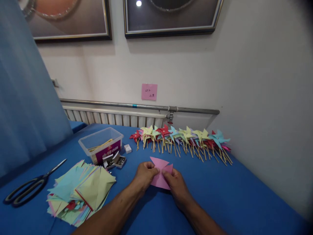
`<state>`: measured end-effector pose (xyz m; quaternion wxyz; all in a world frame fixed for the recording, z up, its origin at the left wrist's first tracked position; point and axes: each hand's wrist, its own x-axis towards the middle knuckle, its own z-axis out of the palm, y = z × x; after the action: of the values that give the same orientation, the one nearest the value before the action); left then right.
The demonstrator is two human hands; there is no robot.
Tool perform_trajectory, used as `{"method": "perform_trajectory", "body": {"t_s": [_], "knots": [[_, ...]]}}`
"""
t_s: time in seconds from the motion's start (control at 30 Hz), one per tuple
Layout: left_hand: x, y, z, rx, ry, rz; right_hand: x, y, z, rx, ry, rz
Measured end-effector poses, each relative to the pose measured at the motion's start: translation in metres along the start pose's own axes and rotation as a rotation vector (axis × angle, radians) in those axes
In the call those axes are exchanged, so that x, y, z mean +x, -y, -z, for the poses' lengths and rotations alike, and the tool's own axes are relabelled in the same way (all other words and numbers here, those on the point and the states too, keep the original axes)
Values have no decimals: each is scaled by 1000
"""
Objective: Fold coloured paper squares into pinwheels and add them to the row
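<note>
Looks like a home room used as a small handicraft workshop: dark-framed glazed pictures (70,19) on a cream wall (244,65), white ribbed radiator (110,118) beneath a grey metal pipe (137,106), blue cloth-covered bench (244,195) bearing a row of coloured paper pinwheels on wooden sticks (181,137), a stack of pastel paper squares (80,192), black-handled scissors (26,189).

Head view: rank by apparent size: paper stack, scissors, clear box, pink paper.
1. paper stack
2. scissors and clear box: too close to rank; the scissors are longer but thin
3. pink paper, smallest

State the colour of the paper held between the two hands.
Pink paper, clearest in the head view.
</note>
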<state>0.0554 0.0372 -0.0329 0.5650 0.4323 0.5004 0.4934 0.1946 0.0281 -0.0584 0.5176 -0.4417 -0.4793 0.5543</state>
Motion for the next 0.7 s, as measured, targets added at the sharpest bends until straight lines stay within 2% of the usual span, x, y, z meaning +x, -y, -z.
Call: {"method": "perform_trajectory", "body": {"t_s": [0.27, 0.43, 0.7], "knots": [[-1, -1, 0, -15, 10, 1, 0, 0, 1, 71, 50, -15], [0, 0, -1, -5, 4, 8, 1, 0, 1, 63, 15, 1], [-2, -2, -1, -11, -4, 8, 1, 2, 2, 13, 55, 4]]}}
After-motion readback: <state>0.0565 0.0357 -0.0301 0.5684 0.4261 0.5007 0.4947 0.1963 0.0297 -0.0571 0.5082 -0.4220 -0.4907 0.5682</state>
